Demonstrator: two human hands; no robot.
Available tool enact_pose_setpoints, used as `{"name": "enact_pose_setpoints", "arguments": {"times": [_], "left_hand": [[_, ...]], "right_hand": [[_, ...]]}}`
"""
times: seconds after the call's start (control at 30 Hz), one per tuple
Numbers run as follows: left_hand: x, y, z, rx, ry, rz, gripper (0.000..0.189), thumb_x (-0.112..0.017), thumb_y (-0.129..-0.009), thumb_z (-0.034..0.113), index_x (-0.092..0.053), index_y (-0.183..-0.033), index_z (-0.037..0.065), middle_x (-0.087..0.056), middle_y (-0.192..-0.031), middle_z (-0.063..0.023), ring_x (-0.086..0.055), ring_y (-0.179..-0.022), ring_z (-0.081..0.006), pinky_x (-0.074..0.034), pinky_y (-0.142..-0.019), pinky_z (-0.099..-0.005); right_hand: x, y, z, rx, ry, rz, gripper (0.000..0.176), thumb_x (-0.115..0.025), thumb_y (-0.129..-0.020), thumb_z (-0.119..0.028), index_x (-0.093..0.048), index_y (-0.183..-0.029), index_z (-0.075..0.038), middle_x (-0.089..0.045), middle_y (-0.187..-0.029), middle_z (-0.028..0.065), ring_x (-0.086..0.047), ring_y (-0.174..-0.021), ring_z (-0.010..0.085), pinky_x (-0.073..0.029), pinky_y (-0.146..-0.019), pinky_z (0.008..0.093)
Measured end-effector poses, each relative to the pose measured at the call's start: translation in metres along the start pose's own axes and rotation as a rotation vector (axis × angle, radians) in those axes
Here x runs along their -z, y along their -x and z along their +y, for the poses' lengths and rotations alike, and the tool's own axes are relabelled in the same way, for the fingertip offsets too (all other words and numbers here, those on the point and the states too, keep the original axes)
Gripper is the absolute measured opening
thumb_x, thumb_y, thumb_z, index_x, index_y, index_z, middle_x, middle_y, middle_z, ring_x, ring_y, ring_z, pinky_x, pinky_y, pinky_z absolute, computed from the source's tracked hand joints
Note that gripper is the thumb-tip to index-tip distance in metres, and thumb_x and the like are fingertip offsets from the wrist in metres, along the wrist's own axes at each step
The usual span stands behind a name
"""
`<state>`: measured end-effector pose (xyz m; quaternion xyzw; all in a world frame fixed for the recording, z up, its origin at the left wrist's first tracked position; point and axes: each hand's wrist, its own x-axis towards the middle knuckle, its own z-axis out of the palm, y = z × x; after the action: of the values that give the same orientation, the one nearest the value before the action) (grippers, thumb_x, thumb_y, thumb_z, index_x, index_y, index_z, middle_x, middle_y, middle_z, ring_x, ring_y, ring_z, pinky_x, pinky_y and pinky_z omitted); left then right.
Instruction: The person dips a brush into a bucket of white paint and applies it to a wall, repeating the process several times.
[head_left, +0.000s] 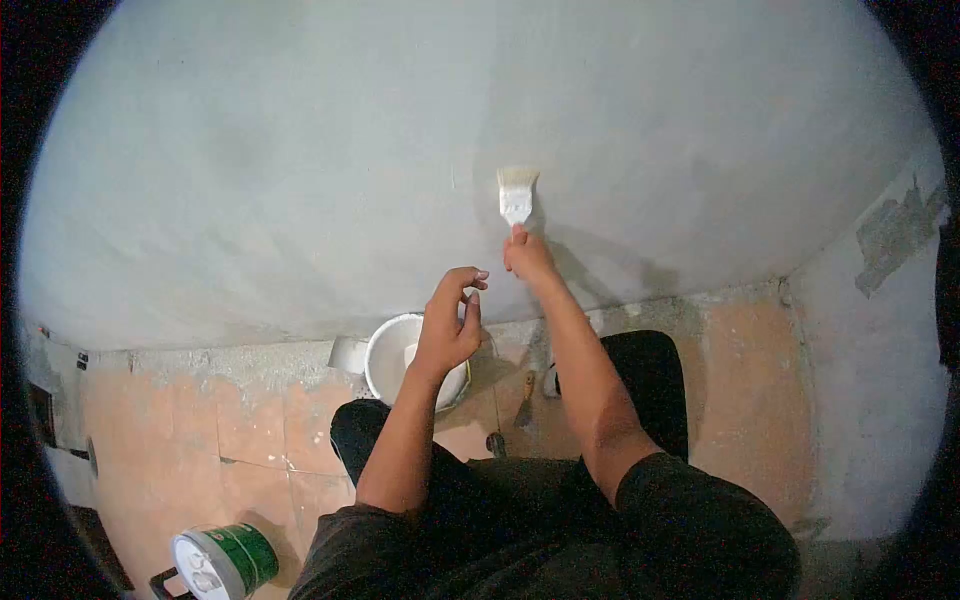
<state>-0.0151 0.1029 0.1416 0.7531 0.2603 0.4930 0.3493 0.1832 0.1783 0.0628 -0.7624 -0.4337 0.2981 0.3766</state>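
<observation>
Paintbrush (517,192): a flat, wide brush with pale bristles, held upright with the bristles pointing up and pressed against the grey wall, right of the middle of the view.
Right hand (527,258): closed round the lower end of the brush handle, fingers wrapped tight, arm stretched forward and up towards the wall.
Left hand (449,325): raised in the air just left of the right wrist, holding nothing; fingers loosely curled, forefinger and thumb bent towards each other, not touching the brush or the wall.
Grey wall (300,150): fills the far part of the view, smooth and evenly grey, with a shadow of the arm running down to the right of the brush.
White bucket (388,352): stands on the floor at the foot of the wall, partly hidden behind the left hand, open at the top with white inside.
Scraper (525,398): lies on the floor between the two forearms, wooden handle towards the wall.
Black seat (655,385): on the floor to the right of the right forearm, near the wall.
Paint can (225,560): green and white, lying on its side at the near left, well apart from the bucket.
Tiled floor (200,430): reddish tiles, with a rough grey strip along the wall.
Side wall (880,380): at the right, pale with a patchy grey spot high up.
</observation>
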Motion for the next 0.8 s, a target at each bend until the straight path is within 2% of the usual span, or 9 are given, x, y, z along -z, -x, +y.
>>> {"name": "enact_pose_setpoints", "arguments": {"times": [0.07,0.13,0.33,0.37,0.53,0.6,0.67,0.73,0.8], "left_hand": [[-0.001,0.001,-0.004,0.018,-0.006,-0.003,0.031,-0.044,-0.08,-0.008,-0.049,-0.108,0.004,-0.055,-0.099,-0.014,-0.059,-0.089,-0.0242,-0.045,-0.07,-0.0322],[-0.001,0.001,-0.005,0.007,-0.003,-0.006,0.031,-0.045,-0.08,-0.008,-0.049,-0.108,0.004,-0.055,-0.099,-0.0143,-0.059,-0.09,-0.0245,-0.045,-0.069,-0.0324],[-0.002,0.002,-0.005,-0.005,-0.01,-0.002,0.031,-0.046,-0.08,-0.008,-0.049,-0.109,0.003,-0.056,-0.101,-0.014,-0.06,-0.088,-0.0244,-0.045,-0.069,-0.0315],[-0.001,0.001,-0.003,0.001,-0.011,-0.005,0.031,-0.045,-0.08,-0.008,-0.049,-0.109,0.003,-0.056,-0.101,-0.0139,-0.06,-0.088,-0.0243,-0.045,-0.069,-0.0314],[0.0,0.003,-0.004,0.014,-0.025,-0.021,0.032,-0.045,-0.08,-0.008,-0.049,-0.109,0.003,-0.055,-0.102,-0.0136,-0.059,-0.089,-0.0237,-0.045,-0.069,-0.0314],[0.0,0.005,-0.002,-0.006,-0.02,-0.027,0.031,-0.045,-0.08,-0.008,-0.049,-0.109,0.004,-0.055,-0.102,-0.0138,-0.059,-0.089,-0.0234,-0.045,-0.07,-0.0316],[-0.001,0.009,-0.003,-0.006,-0.02,-0.026,0.031,-0.045,-0.08,-0.008,-0.049,-0.109,0.004,-0.055,-0.102,-0.0139,-0.059,-0.089,-0.0237,-0.045,-0.07,-0.0316],[-0.001,0.008,-0.002,-0.003,-0.021,-0.028,0.031,-0.045,-0.08,-0.008,-0.05,-0.108,0.004,-0.055,-0.101,-0.014,-0.059,-0.089,-0.0239,-0.045,-0.07,-0.0315],[0.0,0.009,0.001,0.019,-0.008,-0.025,0.032,-0.045,-0.08,-0.009,-0.049,-0.108,0.004,-0.055,-0.1,-0.0137,-0.059,-0.089,-0.0242,-0.045,-0.07,-0.0313]], "right_hand": [[-0.018,0.002,0.025,0.011,0.026,0.001,0.061,-0.027,-0.093,-0.047,-0.062,-0.074,-0.001,-0.058,-0.061,0.0162,-0.06,-0.063,0.0326,-0.046,-0.066,0.0445],[-0.021,0.019,0.032,-0.216,-0.01,-0.225,0.062,-0.026,-0.094,-0.048,-0.061,-0.071,-0.002,-0.057,-0.058,0.0142,-0.058,-0.056,0.0295,-0.046,-0.061,0.042],[-0.064,0.005,0.111,-0.472,0.04,-0.391,0.067,-0.027,-0.093,-0.053,-0.058,-0.064,-0.001,-0.055,-0.052,0.0132,-0.055,-0.046,0.0244,-0.045,-0.053,0.0388],[-0.083,-0.006,0.154,-0.218,0.166,-0.243,0.069,-0.029,-0.093,-0.054,-0.058,-0.063,0.001,-0.054,-0.051,0.0126,-0.053,-0.042,0.023,-0.044,-0.05,0.0386],[-0.035,0.045,0.068,-0.394,-0.098,-0.305,0.062,-0.034,-0.093,-0.051,-0.061,-0.068,-0.001,-0.054,-0.051,0.009,-0.046,-0.037,0.0194,-0.041,-0.044,0.0359],[-0.006,0.053,0.024,-0.398,-0.289,-0.236,0.049,-0.042,-0.092,-0.045,-0.057,-0.076,-0.001,-0.049,-0.051,0.0031,-0.039,-0.037,0.0114,-0.028,-0.033,0.0291],[0.033,0.056,-0.027,-0.357,-0.446,-0.275,0.05,-0.04,-0.092,-0.046,-0.056,-0.066,-0.007,-0.048,-0.048,0.0014,-0.038,-0.035,0.0123,-0.031,-0.037,0.0305],[0.06,0.042,-0.065,-0.173,-0.469,-0.235,0.044,-0.042,-0.092,-0.045,-0.055,-0.072,-0.008,-0.047,-0.049,0.0002,-0.039,-0.037,0.0103,-0.028,-0.035,0.0293],[0.093,0.073,-0.14,-0.229,-0.633,-0.137,0.044,-0.04,-0.092,-0.044,-0.054,-0.074,-0.007,-0.048,-0.05,0.0009,-0.04,-0.038,0.0103,-0.027,-0.035,0.0286]]}}
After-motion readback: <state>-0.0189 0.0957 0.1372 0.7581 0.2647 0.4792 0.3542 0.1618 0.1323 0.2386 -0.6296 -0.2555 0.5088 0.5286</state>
